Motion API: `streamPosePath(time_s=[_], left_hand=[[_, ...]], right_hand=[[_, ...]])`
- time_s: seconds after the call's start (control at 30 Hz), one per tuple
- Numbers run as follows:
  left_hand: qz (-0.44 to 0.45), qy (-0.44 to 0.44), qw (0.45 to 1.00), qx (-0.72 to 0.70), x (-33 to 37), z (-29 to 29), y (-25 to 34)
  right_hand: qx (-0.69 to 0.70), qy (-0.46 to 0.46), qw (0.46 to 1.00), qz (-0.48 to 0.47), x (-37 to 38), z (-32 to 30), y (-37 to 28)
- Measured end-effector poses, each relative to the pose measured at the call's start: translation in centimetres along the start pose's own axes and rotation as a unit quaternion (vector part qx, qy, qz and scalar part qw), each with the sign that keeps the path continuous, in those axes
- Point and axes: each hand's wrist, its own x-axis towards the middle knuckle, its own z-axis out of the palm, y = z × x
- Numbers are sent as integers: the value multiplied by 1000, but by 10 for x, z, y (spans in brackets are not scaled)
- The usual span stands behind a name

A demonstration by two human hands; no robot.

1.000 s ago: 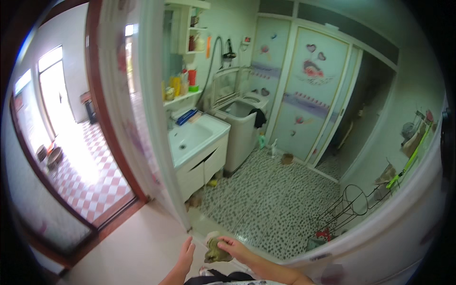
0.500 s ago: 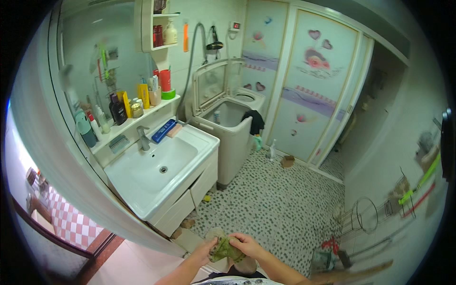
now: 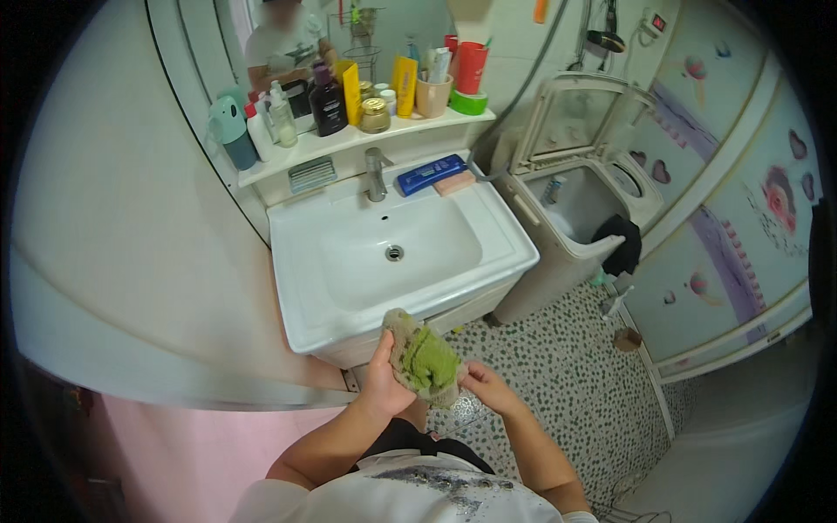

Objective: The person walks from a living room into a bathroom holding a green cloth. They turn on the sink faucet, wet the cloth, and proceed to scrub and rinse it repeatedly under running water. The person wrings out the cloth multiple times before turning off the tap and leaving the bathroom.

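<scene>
A crumpled fuzzy cloth (image 3: pixel 430 357), green in the middle and beige around it, hangs in front of my body just off the near edge of the white sink (image 3: pixel 301 322). My left hand (image 3: pixel 386 383) grips its left side, thumb along the edge. With its fingers pinched, my right hand (image 3: pixel 488 387) holds the cloth's lower right edge. The sink basin shows a drain (image 3: pixel 394 253), and a silver faucet (image 3: pixel 375 176) stands behind it.
A blue tube (image 3: pixel 432 174) and a pink bar (image 3: pixel 454 183) lie on the sink's back rim. Bottles and jars crowd the white shelf (image 3: pixel 305 155) above. To the right stands a washing machine (image 3: pixel 545 227) with its lid up and a dark cloth (image 3: pixel 619 244) over its edge.
My view has swung left toward the sink, which now sits in the middle. The cloth has been spread wider between my hands, and my right hand has shifted to its edge.
</scene>
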Motion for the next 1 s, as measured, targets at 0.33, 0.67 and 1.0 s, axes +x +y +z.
streamPosePath(time_s=[0.33, 0.67, 1.0], left_hand=[[151, -60, 983, -83, 111, 13, 94], [213, 52, 969, -117, 205, -37, 150], [294, 146, 930, -166, 264, -53, 166]], right_hand=[[-164, 99, 971, -144, 227, -47, -112], [-581, 72, 794, -166, 432, -14, -212], [-623, -38, 736, -261, 513, -24, -228]])
